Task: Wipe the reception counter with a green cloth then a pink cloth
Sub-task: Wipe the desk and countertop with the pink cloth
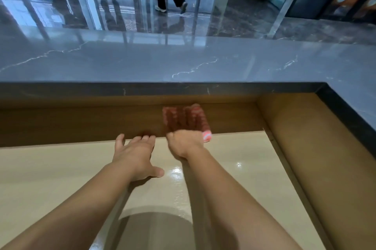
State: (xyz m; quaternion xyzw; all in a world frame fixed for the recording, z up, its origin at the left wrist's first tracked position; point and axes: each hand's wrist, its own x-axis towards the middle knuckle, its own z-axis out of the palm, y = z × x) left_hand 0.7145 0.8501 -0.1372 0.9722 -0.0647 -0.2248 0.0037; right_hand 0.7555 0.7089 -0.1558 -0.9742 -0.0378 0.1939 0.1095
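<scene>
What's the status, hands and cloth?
Left hand flat on the beige desk, idle. Right hand presses the pink cloth against the brown back panel. Green cloth not in view; nothing blocking.

Beige desk (234,168), L grip (135,155) atop

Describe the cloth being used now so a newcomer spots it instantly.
Start at the grey marble counter top; below its dark edge runs a brown wooden back panel. Against it the right hand presses a pink striped cloth, the only pink thing in view.
</scene>
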